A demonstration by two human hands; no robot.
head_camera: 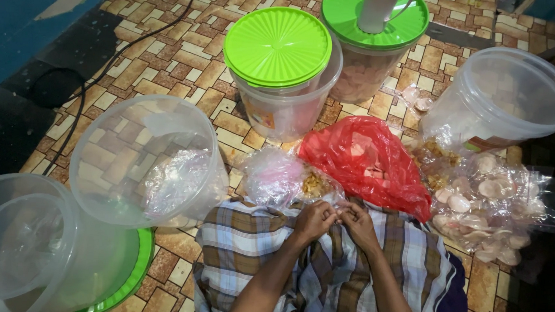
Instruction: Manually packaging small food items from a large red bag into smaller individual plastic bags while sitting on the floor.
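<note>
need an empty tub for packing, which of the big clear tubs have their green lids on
The two at the top: the lidded tub and the one behind it with a white jug on its lid. The other three stand open.

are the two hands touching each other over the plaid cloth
Touching. The head view shows the left hand and right hand meeting fingertip to fingertip, with no gap, at the edge of a clear plastic bag.

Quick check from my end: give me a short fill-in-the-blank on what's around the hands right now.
1. The left hand and right hand meet over a ____ cloth.
2. The plastic bag just beyond the hands is ____.
3. Both closed tubs carry ____ lids.
4. The tub lying on its side has ____ lid on it.

Missing words: checked; red; green; no
</note>
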